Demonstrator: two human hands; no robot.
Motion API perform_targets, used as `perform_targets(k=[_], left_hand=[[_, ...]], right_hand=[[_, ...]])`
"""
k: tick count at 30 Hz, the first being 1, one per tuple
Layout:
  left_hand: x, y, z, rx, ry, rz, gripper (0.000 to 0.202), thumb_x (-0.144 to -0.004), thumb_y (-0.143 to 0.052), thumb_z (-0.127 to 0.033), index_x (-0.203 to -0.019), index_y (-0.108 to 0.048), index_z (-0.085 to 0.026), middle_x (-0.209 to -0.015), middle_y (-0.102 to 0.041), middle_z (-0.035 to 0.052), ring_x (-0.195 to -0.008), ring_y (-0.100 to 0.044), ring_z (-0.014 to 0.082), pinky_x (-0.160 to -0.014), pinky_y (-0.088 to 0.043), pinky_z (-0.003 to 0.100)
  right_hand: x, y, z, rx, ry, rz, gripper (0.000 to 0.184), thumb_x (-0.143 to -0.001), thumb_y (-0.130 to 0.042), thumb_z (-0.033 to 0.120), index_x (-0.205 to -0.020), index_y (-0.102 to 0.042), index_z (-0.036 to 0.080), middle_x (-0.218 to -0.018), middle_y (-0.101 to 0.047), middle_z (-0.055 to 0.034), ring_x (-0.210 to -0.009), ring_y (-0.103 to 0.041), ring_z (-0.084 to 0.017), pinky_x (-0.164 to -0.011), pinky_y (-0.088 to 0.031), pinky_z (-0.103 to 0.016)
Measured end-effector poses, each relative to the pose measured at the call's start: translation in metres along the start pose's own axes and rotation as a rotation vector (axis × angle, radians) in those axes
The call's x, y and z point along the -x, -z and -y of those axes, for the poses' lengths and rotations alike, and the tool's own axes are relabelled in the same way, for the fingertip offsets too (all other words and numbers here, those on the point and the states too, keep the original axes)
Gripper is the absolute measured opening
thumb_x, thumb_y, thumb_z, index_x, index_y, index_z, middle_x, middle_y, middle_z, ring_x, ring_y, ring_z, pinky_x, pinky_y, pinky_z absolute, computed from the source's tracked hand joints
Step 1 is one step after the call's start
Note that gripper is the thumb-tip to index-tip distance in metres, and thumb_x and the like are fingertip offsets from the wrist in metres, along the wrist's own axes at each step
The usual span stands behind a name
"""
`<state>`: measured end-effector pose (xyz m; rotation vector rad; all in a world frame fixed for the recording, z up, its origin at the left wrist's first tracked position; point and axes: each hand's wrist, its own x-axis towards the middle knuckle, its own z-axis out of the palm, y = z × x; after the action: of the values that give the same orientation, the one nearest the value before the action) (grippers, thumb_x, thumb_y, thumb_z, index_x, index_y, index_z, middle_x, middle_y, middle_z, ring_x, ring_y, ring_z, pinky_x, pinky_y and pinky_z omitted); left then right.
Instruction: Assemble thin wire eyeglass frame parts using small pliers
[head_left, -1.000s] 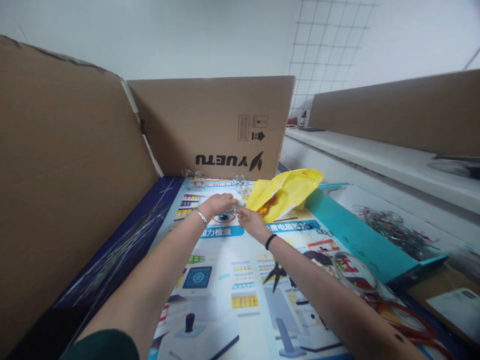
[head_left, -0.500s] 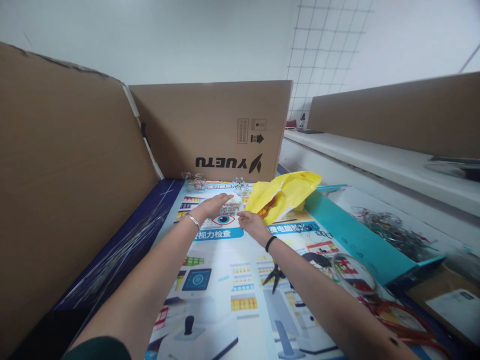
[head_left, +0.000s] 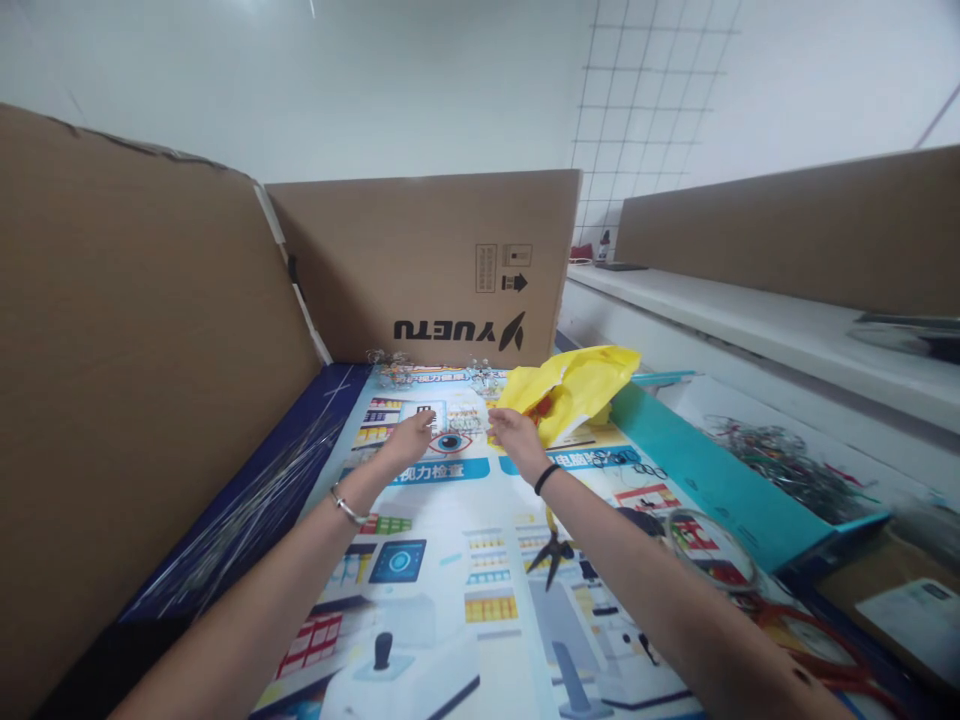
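My left hand [head_left: 411, 437], with a silver bangle at the wrist, is closed with its fingers curled against the thumb. Across from it, my right hand [head_left: 516, 432], wearing a black band, has thumb and fingertips drawn together beside the yellow bag [head_left: 589, 388]. Whatever either hand pinches is too fine to make out. Faint thin wire shapes [head_left: 466, 418] show between the hands over the printed poster. Clusters of bent wire pieces [head_left: 484, 374] lie behind them near the cardboard. Dark-jawed pliers [head_left: 553, 556] rest on the poster below my right wrist.
Cardboard panels stand left [head_left: 150, 350] and behind [head_left: 360, 260]. At right, a teal box [head_left: 697, 490] contains tangled wires. Wire coils [head_left: 712, 545] and a red coil [head_left: 810, 645] lie by my right forearm. Wire lengths [head_left: 247, 520] lie along the left edge.
My hands have moved apart: the left has drawn back to the left and down, with its fingers now curled. The right has shifted slightly right, close to the yellow bag.
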<state>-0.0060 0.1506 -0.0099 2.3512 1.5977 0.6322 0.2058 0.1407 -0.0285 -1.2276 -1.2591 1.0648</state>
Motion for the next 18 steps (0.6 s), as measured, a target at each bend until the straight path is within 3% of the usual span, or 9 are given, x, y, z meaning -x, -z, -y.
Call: perform_targets(k=[4,9,14,18], left_hand=[[0.001,-0.016,-0.010,0.089,0.033,-0.041,0.038,-0.089,-0.043,-0.016,-0.127,-0.043,-0.015,-0.134,-0.044,0.0134,-0.117,-0.048,0.0222,-0.096,-0.042,0.040],[-0.007,-0.029,-0.014,0.157,0.044,-0.033,0.051,-0.082,-0.038,-0.007,-0.133,-0.037,-0.017,-0.144,-0.035,0.0088,-0.133,-0.030,0.0208,-0.109,-0.028,0.038],[-0.007,-0.038,-0.015,0.199,0.045,-0.058,0.049,-0.084,-0.038,-0.013,-0.133,-0.036,-0.015,-0.142,-0.037,0.0114,-0.131,-0.035,0.0215,-0.106,-0.031,0.038],[-0.007,-0.042,-0.017,0.201,0.031,-0.070,0.051,-0.087,-0.031,-0.012,-0.137,-0.023,-0.019,-0.138,-0.043,0.0102,-0.124,-0.045,0.0174,-0.098,-0.041,0.034]], right_hand=[[-0.010,-0.002,0.019,-0.013,0.008,0.075,0.035,-0.080,-0.051,0.042,-0.101,-0.063,0.019,-0.111,-0.063,-0.0077,-0.098,-0.059,-0.019,-0.081,-0.048,-0.031],[-0.018,-0.013,0.022,0.003,0.012,0.143,0.049,-0.083,-0.042,0.055,-0.105,-0.064,0.016,-0.123,-0.057,-0.0117,-0.113,-0.052,-0.021,-0.096,-0.039,-0.035],[-0.020,-0.018,0.015,0.023,0.019,0.156,0.053,-0.083,-0.041,0.058,-0.106,-0.063,0.016,-0.124,-0.057,-0.0120,-0.115,-0.050,-0.020,-0.097,-0.037,-0.034],[-0.018,-0.016,0.013,0.040,0.044,0.161,0.050,-0.083,-0.041,0.055,-0.102,-0.064,0.015,-0.120,-0.058,-0.0117,-0.111,-0.053,-0.020,-0.095,-0.039,-0.034]])
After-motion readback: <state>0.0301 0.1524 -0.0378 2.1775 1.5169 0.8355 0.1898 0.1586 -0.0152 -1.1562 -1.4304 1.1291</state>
